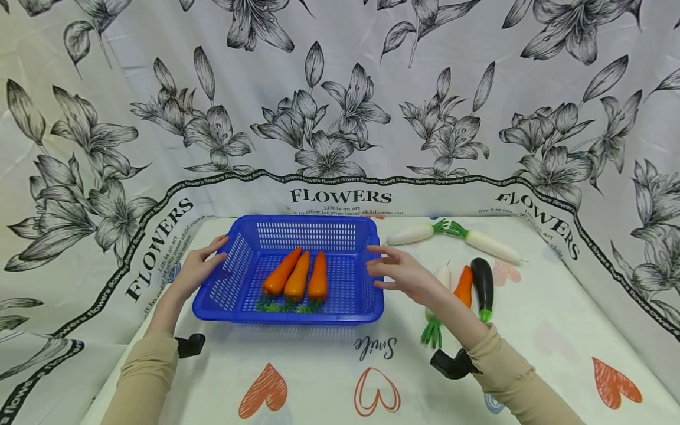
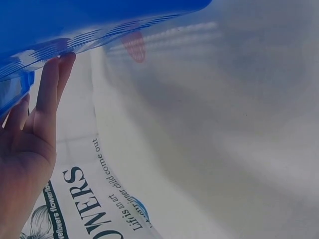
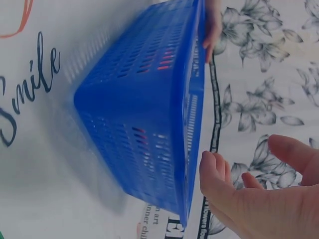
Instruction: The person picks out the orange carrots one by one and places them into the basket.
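Note:
A blue plastic basket [image 1: 340,317] with slotted walls sits in front of me. Inside it lie three carrots [image 1: 296,277] side by side, green tops toward me. My left hand [image 1: 196,268] is at the basket's left rim; in the left wrist view its fairly straight fingers [image 2: 48,92] reach right up to the blue plastic. On the other side, my right hand [image 1: 398,271] has its fingers spread and loosely bent. The head view shows those fingertips overlapping the right rim, while the right wrist view shows a gap between the hand [image 3: 259,199] and the basket [image 3: 134,99].
Right of the basket lie two white radishes [image 1: 494,246] at the back. Nearer are another white radish [image 1: 443,276], partly behind my right forearm, a carrot [image 1: 464,286] and an eggplant [image 1: 482,286]. A flower-printed curtain [image 1: 340,118] hangs behind the white tablecloth [image 1: 319,378].

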`<action>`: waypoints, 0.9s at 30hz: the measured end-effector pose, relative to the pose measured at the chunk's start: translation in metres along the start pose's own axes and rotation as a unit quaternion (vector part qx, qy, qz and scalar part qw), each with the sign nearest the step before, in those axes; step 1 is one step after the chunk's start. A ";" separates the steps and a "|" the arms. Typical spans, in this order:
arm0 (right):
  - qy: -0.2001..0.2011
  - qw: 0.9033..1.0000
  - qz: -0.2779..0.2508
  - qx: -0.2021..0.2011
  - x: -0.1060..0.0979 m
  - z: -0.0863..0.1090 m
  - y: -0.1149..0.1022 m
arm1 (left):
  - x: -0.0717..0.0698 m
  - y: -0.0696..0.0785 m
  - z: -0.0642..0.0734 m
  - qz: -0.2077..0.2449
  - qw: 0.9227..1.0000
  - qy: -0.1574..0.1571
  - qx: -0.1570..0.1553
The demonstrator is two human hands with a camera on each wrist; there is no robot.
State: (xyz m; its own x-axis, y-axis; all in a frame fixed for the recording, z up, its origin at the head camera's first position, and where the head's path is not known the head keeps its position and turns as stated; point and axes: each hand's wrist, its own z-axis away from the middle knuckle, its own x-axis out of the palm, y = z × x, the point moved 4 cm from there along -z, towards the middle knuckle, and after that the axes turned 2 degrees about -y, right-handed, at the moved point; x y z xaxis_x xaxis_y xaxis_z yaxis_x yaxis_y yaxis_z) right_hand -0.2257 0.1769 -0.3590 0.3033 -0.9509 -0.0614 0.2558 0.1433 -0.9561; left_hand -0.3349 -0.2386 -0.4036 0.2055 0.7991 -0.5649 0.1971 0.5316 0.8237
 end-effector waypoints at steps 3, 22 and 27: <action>0.005 1.000 0.003 0.002 -0.009 0.001 0.000 | 0.000 0.001 0.000 0.000 1.000 -0.001 0.002; 0.016 0.999 0.026 0.019 -0.073 0.021 0.003 | -0.001 -0.009 -0.003 -0.003 1.000 0.005 -0.008; 0.045 0.997 0.045 0.042 -0.092 0.026 0.014 | 0.000 -0.003 0.000 -0.003 1.000 0.004 -0.004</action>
State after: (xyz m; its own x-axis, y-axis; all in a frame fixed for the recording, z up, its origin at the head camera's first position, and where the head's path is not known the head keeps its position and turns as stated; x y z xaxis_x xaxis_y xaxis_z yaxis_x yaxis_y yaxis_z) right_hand -0.2260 0.2733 -0.3592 0.2455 -0.9534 -0.1755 0.3087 0.2485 -0.9181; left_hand -0.3355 -0.2402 -0.4060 0.1974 0.7985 -0.5688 0.1897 0.5381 0.8213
